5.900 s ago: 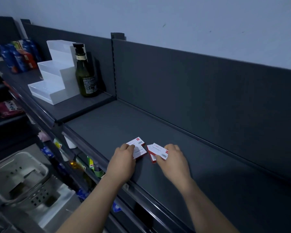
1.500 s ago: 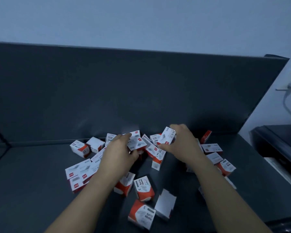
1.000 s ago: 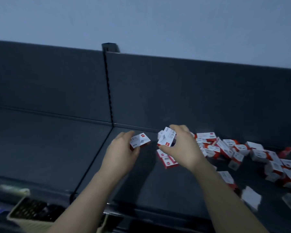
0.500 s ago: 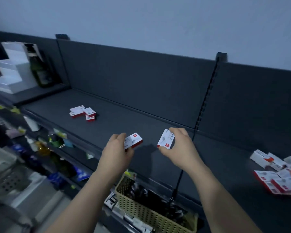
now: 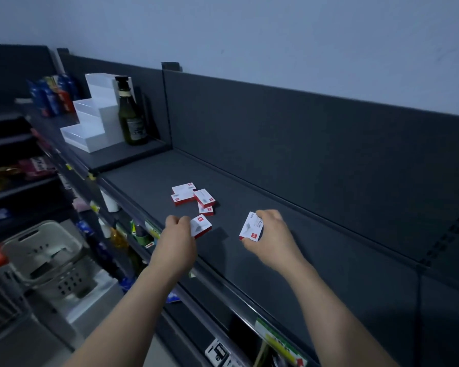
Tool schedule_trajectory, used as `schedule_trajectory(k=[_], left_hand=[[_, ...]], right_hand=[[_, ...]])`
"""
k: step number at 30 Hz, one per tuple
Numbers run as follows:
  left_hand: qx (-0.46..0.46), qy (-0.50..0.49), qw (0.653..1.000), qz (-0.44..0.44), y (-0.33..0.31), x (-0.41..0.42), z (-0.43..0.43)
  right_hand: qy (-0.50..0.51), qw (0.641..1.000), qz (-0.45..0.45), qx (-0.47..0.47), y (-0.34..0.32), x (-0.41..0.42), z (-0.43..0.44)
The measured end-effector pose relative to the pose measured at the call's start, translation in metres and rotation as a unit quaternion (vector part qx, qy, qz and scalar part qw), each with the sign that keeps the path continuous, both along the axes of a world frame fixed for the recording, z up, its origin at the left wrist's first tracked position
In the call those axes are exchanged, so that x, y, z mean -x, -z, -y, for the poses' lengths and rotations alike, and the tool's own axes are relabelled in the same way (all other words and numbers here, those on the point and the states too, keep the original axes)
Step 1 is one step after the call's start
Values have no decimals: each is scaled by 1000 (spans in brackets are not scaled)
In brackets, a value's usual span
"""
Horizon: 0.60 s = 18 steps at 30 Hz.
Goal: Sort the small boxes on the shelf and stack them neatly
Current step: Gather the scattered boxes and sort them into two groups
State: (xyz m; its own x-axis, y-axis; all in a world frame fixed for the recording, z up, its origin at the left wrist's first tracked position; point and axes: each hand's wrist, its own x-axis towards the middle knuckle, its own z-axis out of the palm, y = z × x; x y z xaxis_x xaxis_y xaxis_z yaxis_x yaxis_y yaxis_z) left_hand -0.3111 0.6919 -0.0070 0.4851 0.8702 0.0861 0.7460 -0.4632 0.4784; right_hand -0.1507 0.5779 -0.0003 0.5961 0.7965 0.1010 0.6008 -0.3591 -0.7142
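Observation:
My left hand point(image 5: 177, 239) grips a small red-and-white box point(image 5: 201, 225) just above the dark shelf point(image 5: 289, 250). My right hand point(image 5: 272, 238) pinches a second such box point(image 5: 251, 226), tilted on edge, a little to the right. Beyond both hands, several similar boxes point(image 5: 192, 197) lie in a loose cluster on the shelf, some partly overlapping. The large pile of boxes is out of view.
A white stepped display stand point(image 5: 96, 120) and a dark green bottle point(image 5: 131, 117) sit on the raised shelf section at back left. A grey basket point(image 5: 48, 258) stands below left. Lower shelves hold assorted goods. The shelf's back panel point(image 5: 302, 144) runs behind.
My view swung left and both hands carried their boxes from the pile on the right over to the small cluster, which now lies just ahead of my fingers.

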Motion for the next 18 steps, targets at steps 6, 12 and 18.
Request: schedule_trajectory(k=[6, 12, 18], left_hand=[[24, 8, 999, -36, 12, 3, -62], [22, 64, 995, -70, 25, -8, -115], [-54, 136, 982, -122, 40, -21, -163]], right_hand=[[-17, 999, 4, 30, 13, 1, -65], [12, 998, 12, 66, 30, 3, -107], [46, 995, 17, 85, 43, 6, -138]])
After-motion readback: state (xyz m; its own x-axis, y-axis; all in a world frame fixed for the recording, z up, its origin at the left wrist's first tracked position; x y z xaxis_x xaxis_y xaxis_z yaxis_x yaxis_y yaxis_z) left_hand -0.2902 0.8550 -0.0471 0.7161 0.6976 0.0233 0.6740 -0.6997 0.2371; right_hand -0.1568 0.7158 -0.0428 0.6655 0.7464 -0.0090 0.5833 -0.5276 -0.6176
